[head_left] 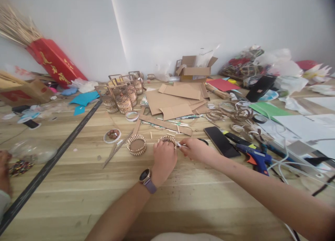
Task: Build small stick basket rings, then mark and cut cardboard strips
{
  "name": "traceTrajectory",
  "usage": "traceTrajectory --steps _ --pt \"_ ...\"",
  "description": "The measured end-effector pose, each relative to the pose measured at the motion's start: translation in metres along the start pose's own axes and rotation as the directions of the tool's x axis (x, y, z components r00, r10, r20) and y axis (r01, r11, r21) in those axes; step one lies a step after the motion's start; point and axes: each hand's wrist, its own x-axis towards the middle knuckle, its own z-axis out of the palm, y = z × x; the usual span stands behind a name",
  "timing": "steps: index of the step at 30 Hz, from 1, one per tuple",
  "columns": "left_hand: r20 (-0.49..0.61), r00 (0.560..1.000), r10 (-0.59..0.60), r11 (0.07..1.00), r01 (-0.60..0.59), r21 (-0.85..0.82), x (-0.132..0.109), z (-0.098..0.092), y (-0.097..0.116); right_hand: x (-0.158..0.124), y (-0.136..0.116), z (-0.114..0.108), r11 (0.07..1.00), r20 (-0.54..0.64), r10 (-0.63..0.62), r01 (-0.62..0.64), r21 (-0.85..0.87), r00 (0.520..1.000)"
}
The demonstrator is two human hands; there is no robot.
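My left hand [164, 159], with a watch [144, 175] on its wrist, is curled over the rim of a small round stick-walled basket [167, 139] and grips it. The basket is partly hidden under the fingers. Close by on the right, my right hand [193, 149] pinches a slim item with a pale tip [179, 144] against the basket's side; its kind is not clear. Part of a black loop [203, 141] shows behind that wrist. Left of the hands sits a second round basket [136, 145] with a brown base, upright on the table.
Finished-looking handled baskets [124, 101] stand at the back left. Cardboard sheets [172, 99] lie ahead. Rightward are a phone [221, 141], a blue glue gun [253, 157] and cables. A dish of brown balls [112, 135] is left. Another person's hand [4, 167] shows at the left edge.
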Motion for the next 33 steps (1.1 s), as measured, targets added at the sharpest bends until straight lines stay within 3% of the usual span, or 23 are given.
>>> traceTrajectory --steps 19,26,29,33 --pt "-0.013 1.000 0.018 1.000 -0.018 0.003 0.001 0.007 0.000 -0.004 -0.002 0.020 0.999 -0.058 -0.035 0.033 -0.036 0.998" --pt "-0.062 0.998 0.015 1.000 -0.015 0.002 -0.009 -0.008 -0.004 -0.008 0.006 0.003 0.999 -0.073 -0.033 0.035 0.017 0.997" --pt "-0.163 0.982 0.099 0.995 -0.103 -0.015 -0.004 -0.013 -0.012 -0.020 0.013 -0.008 0.996 -0.097 -0.060 0.066 0.055 0.993" --pt "-0.250 0.901 0.355 0.930 -0.367 -0.004 0.020 -0.014 -0.020 -0.040 0.026 -0.019 0.985 -0.148 -0.147 0.159 0.072 0.978"
